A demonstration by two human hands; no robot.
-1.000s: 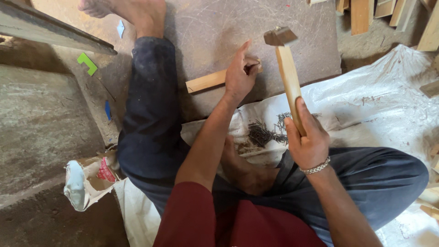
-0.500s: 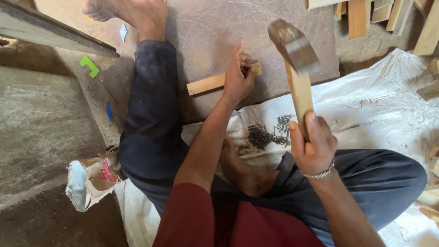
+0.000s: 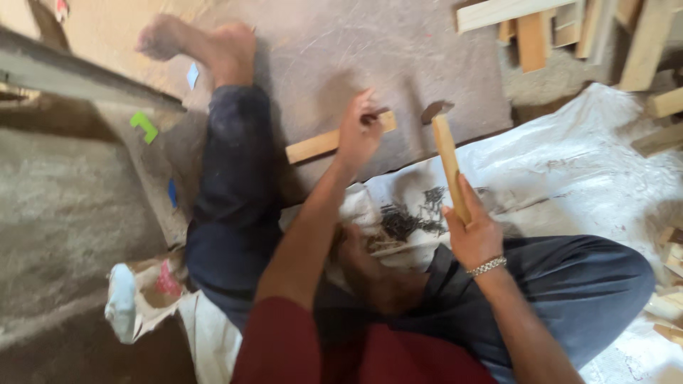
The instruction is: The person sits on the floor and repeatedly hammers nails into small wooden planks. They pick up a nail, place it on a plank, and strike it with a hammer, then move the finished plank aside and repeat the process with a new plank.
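Observation:
I sit on the floor with a short strip of light wood (image 3: 313, 146) lying on a brown board (image 3: 398, 64) in front of me. My left hand (image 3: 358, 134) rests on the strip's right end, fingers pinched there; what they pinch is too blurred to tell. My right hand (image 3: 473, 231) grips the wooden handle of a hammer (image 3: 447, 153). Its metal head (image 3: 435, 109) hangs just right of the strip's end, close to my left fingers. A pile of dark nails (image 3: 413, 213) lies on white sacking (image 3: 569, 163) between my arms.
Offcuts of light wood (image 3: 569, 28) are stacked at the top right, more (image 3: 669, 284) at the right edge. My bare foot (image 3: 199, 43) stretches over the board. A crumpled bag (image 3: 139, 299) lies at lower left, a green scrap (image 3: 144, 126) on the floor.
The hammer was raised and tilted half a second ago; now its head has come down beside the strip's right end. My left hand has stayed on the strip.

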